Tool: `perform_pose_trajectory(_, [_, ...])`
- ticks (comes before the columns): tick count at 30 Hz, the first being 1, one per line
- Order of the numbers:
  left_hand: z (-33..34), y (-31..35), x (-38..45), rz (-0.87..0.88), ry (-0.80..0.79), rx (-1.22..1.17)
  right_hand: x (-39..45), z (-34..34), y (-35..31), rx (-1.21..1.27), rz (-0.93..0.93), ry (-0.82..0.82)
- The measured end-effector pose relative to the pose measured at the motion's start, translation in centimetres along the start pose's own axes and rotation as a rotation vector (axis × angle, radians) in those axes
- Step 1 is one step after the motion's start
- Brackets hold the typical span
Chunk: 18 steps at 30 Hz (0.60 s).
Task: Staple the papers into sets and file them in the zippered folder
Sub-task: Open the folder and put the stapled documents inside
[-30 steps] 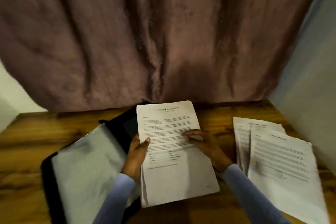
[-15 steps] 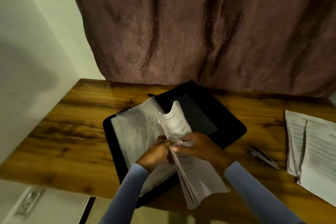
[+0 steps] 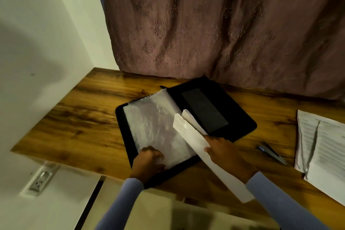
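Hands have split apart since the earlier frame, where both were bunched together on the curled paper set. Left hand now sits on the near edge of the clear plastic sleeves inside the open zippered folder, fingers curled down onto the sleeve corner; whether it is pinching a sleeve or only pressing it, cannot tell. Right hand alone holds the paper set, thumb on top and fingers closed around the sheets near their middle; set is bent lengthwise, tilted, far end over the folder's centre just right of the sleeves, near end sticking out past the tabletop edge under the right wrist. Before, the set's top end stood curled upward between both hands; now it lies lower and flatter, top sheets fanned slightly at the far end. Folder lies open and flat, unchanged, black right half just beyond the right hand. Right of the right hand, a stapler on the tabletop, apart from the hand, same spot as before. Further right, loose paper stacks, overlapping, untouched. Camera has moved closer and a bit left, more wall visible; curtain behind the folder.
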<state>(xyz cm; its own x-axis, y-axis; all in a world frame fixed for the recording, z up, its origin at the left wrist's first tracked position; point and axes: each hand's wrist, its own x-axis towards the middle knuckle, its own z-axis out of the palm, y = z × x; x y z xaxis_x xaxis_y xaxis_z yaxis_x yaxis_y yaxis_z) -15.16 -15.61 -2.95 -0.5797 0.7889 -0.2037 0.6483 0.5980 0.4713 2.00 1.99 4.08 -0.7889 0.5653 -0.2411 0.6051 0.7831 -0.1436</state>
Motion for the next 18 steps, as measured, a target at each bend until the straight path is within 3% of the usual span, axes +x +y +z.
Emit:
perform_pose_trajectory(3, [0.0, -2.0, -0.8, -0.002, -0.019, 0.107, -2.2, 0.8, -0.7, 0.027, -0.038, 0.007])
perform_pose_trajectory(6, [-0.6, -1.3, -1.2, -0.009, 0.036, 0.024, -4.6, 0.4, -0.2, 0.117, -0.111, 0.098])
perform_pose_trajectory(10, [-1.9, 0.4, -1.7, -0.041, 0.120, 0.009, -5.8, 2.0, 0.9, 0.004, -0.057, 0.145])
perform_pose_trajectory(13, [-2.4, 1.0, -2.1, -0.108, 0.211, -0.234, -5.6, 5.4, 2.7, 0.065, -0.005, 0.145])
perform_pose_trajectory(15, [-3.2, 1.2, -2.6, -0.102, 0.257, -0.336, -5.6, 7.1, 3.3, 0.033, -0.021, 0.243])
perform_pose_trajectory(18, [-4.1, 1.6, -3.1, -0.004, 0.296, -0.194, -7.1, 5.7, 2.2, -0.030, -0.078, 0.420])
